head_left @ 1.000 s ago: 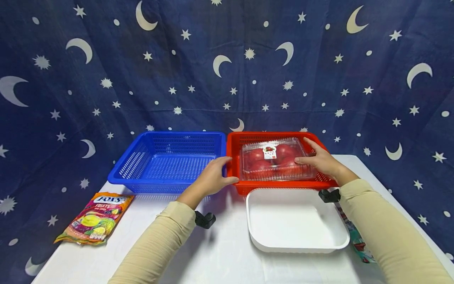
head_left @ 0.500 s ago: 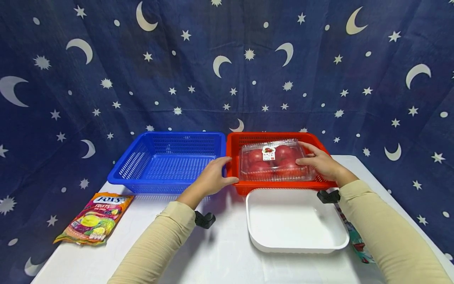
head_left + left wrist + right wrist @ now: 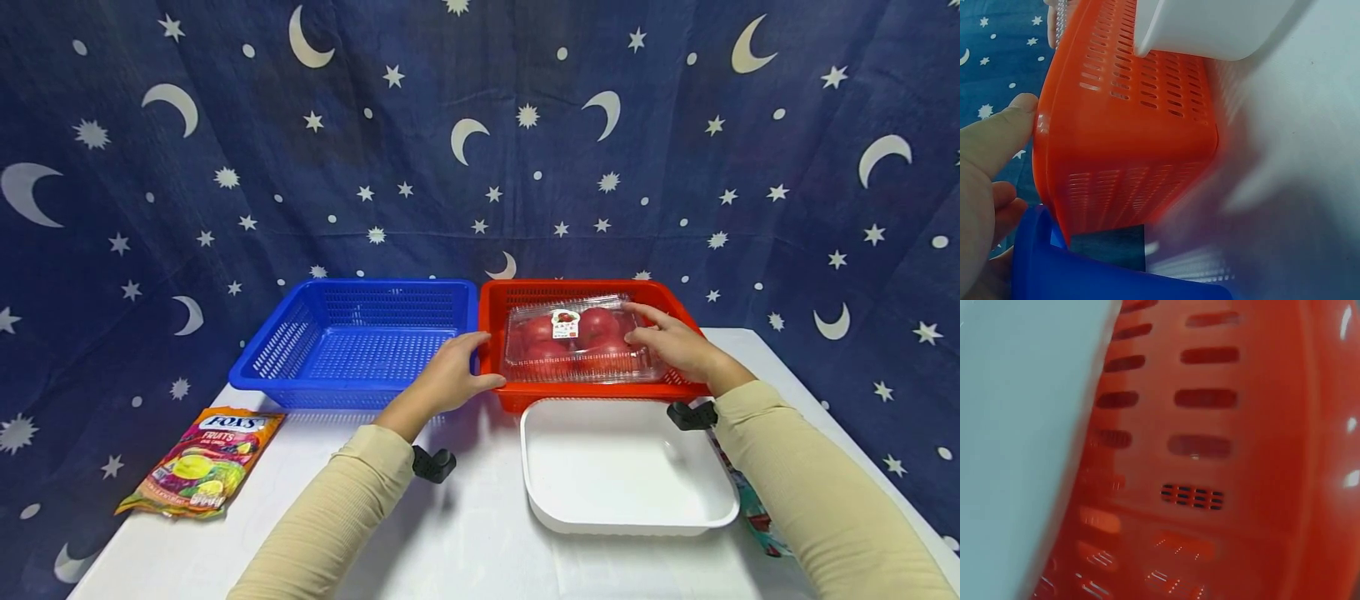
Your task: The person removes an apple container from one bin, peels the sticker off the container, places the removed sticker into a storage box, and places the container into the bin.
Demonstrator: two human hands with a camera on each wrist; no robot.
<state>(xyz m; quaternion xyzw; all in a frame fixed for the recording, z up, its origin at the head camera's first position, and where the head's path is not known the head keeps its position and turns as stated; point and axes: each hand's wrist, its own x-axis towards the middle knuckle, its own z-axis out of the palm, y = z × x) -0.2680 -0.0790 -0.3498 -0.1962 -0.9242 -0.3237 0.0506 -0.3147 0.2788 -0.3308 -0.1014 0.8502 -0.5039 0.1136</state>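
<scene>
A clear lidded box of red fruit with a white label lies inside the red basket, slightly tilted. My right hand rests on the box's right end, thumb on the lid and fingers toward its far right corner. At the red basket's left end is my left hand, thumb and fingers spread and touching its rim. In the left wrist view, the left thumb touches the rim of the red basket, with the other fingers near the blue basket's rim. The right wrist view shows only basket wall and white tray, not the hand.
Left of the red basket stands a blue basket. A white tray sits in front of the red one. An orange candy bag lies at the left table edge; a green packet is partly hidden under the right forearm.
My right hand has moved a little to the left, its fingers drawing closer to the thumb, and the fruit box has shifted slightly left. The left hand has stayed in place.
</scene>
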